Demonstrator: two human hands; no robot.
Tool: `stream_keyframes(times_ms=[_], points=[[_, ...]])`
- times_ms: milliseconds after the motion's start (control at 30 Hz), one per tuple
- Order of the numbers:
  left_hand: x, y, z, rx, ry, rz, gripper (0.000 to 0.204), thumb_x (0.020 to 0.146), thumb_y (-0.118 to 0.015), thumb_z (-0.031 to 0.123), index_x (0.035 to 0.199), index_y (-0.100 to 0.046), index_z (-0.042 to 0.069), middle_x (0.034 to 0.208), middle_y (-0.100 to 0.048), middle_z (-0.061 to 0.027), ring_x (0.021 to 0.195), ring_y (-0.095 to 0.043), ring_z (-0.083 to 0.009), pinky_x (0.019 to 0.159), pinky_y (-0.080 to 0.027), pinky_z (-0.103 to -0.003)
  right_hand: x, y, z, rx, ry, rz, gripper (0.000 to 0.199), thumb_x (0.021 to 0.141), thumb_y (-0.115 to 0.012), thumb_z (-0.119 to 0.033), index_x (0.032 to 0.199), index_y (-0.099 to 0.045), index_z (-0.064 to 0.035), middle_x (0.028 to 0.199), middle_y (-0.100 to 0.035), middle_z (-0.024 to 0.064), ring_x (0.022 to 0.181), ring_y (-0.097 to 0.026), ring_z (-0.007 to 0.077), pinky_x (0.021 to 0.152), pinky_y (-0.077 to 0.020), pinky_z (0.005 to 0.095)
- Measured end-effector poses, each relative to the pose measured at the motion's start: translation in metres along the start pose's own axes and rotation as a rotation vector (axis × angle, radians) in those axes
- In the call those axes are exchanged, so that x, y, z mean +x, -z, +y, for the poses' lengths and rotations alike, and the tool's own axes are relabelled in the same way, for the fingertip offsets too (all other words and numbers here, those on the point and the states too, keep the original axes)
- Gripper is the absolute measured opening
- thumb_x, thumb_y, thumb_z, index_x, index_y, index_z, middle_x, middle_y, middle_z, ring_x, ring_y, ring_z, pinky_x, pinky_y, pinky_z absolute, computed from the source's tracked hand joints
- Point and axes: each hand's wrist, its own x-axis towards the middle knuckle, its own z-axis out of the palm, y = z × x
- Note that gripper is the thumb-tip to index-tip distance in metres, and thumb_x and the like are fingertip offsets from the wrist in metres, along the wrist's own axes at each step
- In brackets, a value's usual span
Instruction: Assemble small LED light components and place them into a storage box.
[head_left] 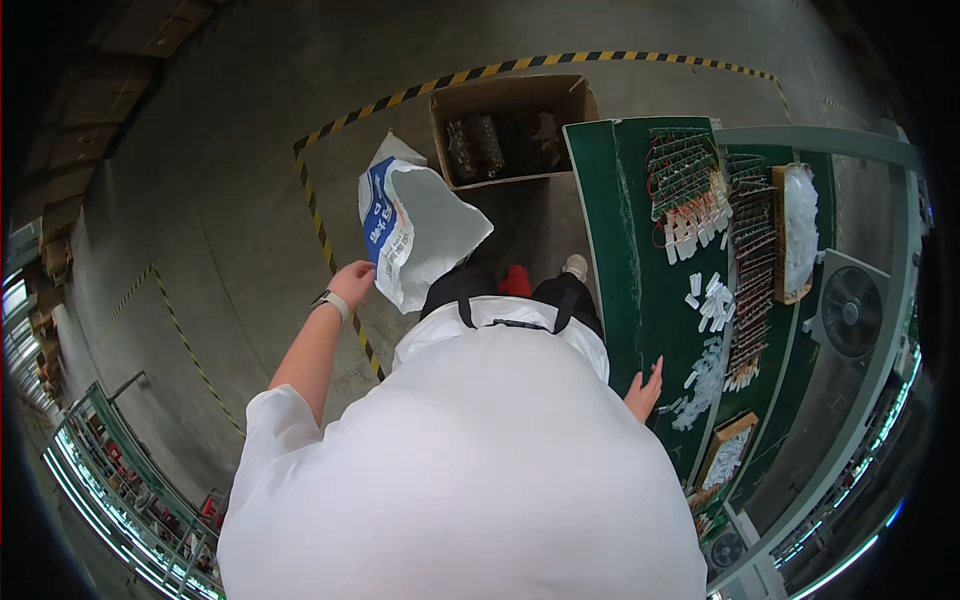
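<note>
My left hand (352,284) grips the edge of a large white woven sack (432,225) with blue print; the sack's mouth gapes and its side is crumpled. A band is round my left wrist. On the right, my right hand (645,393) is at the green workbench (615,290), fingers spread and nothing in them. Close to that hand lie small clear-white plastic pieces (700,385). Farther up the bench are loose white plastic parts (712,300) and rows of wired strips (685,180) with white ends.
An open cardboard box (515,180) holding bundled parts stands on the floor ahead. Yellow-black tape (400,97) marks the floor around it. Along the bench sit a fan (850,310), a tray of white pieces (798,230) and a smaller tray (728,452). A grey frame (820,140) rises at the right.
</note>
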Motion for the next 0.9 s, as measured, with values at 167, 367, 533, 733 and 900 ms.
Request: stream_keyframes(times_ms=[167, 367, 533, 733, 900], points=[[0.001, 0.029, -0.188, -0.618, 0.737, 0.361, 0.032, 0.095, -0.061, 0.033, 0.118, -0.07, 0.013, 0.1, -0.073, -0.0049, 0.074, -0.064, -0.0193, 0.062, -0.048, -0.039, 0.044, 0.025, -0.063, 0.0, 0.074, -0.059, 0.059, 0.099, -0.058, -0.016, 0.155, -0.04, -0.0171, 0.138, -0.056, 0.0164, 0.128, -0.052, 0.0354, 0.11, -0.0383, 0.0445], [-0.023, -0.014, -0.158, -0.448, 0.53, 0.199, 0.035, 0.096, -0.059, 0.032, 0.123, -0.068, 0.011, 0.1, -0.072, -0.0049, 0.075, -0.064, -0.0175, 0.067, -0.051, -0.036, 0.096, 0.015, -0.048, 0.105, 0.097, -0.147, 0.05, 0.099, -0.061, -0.017, 0.147, -0.052, -0.0143, 0.13, -0.061, 0.0138, 0.118, -0.059, 0.0292, 0.102, -0.0465, 0.0388], [-0.026, -0.042, -0.026, -0.054, -0.067, -0.014, 0.044, 0.095, -0.061, 0.037, 0.129, -0.066, 0.009, 0.115, -0.073, -0.0145, 0.107, -0.069, -0.0302, 0.095, -0.052, -0.038, 0.129, -0.035, 0.008, 0.281, -0.05, -0.192, 0.042, 0.098, -0.061, -0.015, 0.14, -0.06, -0.0123, 0.112, -0.068, 0.0094, 0.099, -0.065, 0.0198, 0.09, -0.0522, 0.0334], [-0.043, -0.024, -0.004, -0.275, -0.16, 0.074, 0.036, 0.1, -0.06, 0.024, 0.132, -0.063, 0.009, 0.112, -0.073, -0.0107, 0.103, -0.068, -0.0211, 0.092, -0.052, -0.033, 0.161, -0.057, 0.015, 0.356, -0.171, -0.312, 0.027, 0.099, -0.06, -0.011, 0.124, -0.066, -0.0054, 0.097, -0.07, 0.0057, 0.085, -0.066, 0.0142, 0.078, -0.053, 0.0282], [-0.03, -0.029, -0.124, -0.242, 0.092, 0.122, 0.039, 0.099, -0.06, 0.029, 0.129, -0.066, 0.004, 0.111, -0.073, -0.0111, 0.101, -0.068, -0.02, 0.091, -0.052, -0.033, 0.181, -0.062, -0.021, 0.466, -0.109, -0.331, 0.021, 0.101, -0.058, -0.011, 0.118, -0.066, -0.0017, 0.094, -0.069, 0.0071, 0.081, -0.065, 0.0129, 0.071, -0.0527, 0.0258]])
